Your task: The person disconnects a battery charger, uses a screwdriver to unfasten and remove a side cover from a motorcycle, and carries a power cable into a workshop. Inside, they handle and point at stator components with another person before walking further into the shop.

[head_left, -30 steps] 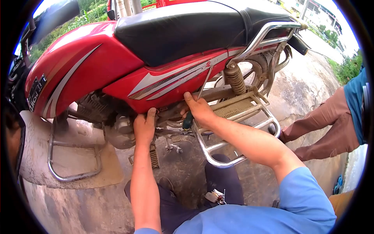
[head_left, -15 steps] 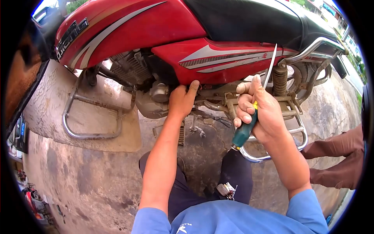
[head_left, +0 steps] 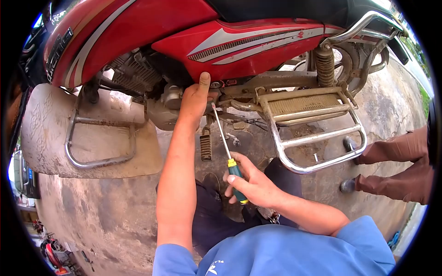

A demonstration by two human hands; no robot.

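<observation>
A red side panel [head_left: 248,46] with white stripes covers the motorcycle's middle, below the black seat. My left hand [head_left: 193,103] is closed at its lower front edge, thumb pressed up against the outside and most fingers hidden beneath. In my right hand [head_left: 260,186] is a screwdriver [head_left: 237,177] with a green and yellow handle, held lightly near my lap. Its thin metal shaft points up and left, the tip close to my left hand and just under the panel. Right of the tip, a small round lock [head_left: 215,85] shows at the panel's bottom edge.
Chrome side rack [head_left: 317,140] juts out at right, near my right forearm. A crash bar [head_left: 101,163] and mud flap [head_left: 46,138] stand at left, and a footpeg [head_left: 206,147] hangs below the engine. Another person's brown-trousered legs [head_left: 396,156] are at far right.
My right hand has come down and left, swinging the screwdriver's tip from up by the seat to beside my left hand. The view has shifted; my left hand stays at the panel edge.
</observation>
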